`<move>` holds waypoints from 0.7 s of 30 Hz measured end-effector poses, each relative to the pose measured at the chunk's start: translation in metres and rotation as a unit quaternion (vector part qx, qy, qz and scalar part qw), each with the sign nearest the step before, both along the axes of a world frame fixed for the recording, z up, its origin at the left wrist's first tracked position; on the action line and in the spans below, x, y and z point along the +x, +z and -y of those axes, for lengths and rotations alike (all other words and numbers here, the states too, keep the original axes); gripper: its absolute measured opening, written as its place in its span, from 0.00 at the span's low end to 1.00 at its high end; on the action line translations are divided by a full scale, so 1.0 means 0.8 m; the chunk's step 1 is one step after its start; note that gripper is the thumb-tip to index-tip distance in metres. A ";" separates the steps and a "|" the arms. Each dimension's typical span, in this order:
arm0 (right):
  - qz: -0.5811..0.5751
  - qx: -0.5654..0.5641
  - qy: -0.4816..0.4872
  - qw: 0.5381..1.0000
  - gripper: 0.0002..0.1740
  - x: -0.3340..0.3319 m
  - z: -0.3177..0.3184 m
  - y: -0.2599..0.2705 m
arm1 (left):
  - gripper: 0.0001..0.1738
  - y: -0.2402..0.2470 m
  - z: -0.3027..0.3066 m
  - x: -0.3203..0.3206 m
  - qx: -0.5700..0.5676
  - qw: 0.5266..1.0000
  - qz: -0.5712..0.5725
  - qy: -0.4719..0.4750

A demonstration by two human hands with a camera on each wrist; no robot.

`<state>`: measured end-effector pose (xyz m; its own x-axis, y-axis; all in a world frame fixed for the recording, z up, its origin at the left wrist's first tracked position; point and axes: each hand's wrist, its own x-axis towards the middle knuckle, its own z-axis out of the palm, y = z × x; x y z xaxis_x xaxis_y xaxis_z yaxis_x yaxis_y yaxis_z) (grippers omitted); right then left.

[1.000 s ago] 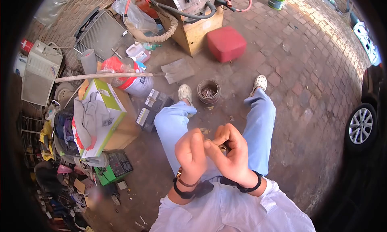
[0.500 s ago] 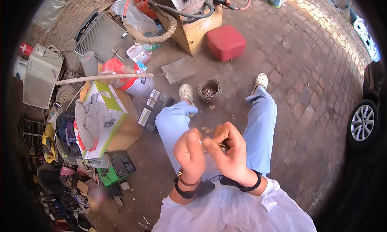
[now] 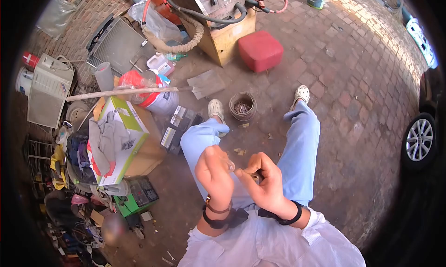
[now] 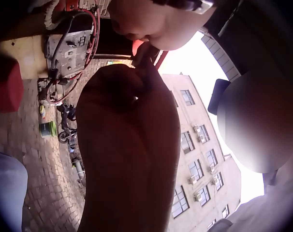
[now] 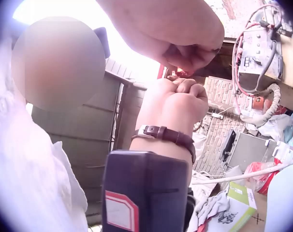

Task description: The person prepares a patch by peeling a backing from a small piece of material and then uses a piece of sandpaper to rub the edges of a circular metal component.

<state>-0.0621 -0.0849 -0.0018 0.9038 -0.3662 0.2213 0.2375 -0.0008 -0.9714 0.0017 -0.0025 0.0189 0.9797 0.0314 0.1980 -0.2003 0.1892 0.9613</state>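
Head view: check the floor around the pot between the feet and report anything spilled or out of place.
A few small pale scraps lie loose on the floor near the pot. They look out of place because they sit outside it; whether they fell from it cannot be told.

The left hand turned, so its fingertips pointed more toward the right hand. The right hand dipped a bit closer to the white shirt than half a second before, and the little gold-brown thing in it came down too.
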 end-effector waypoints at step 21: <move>0.038 0.083 -0.073 0.993 0.15 0.022 -0.016 0.011 | 0.18 -0.010 -0.007 -0.002 0.138 0.987 0.077 -0.009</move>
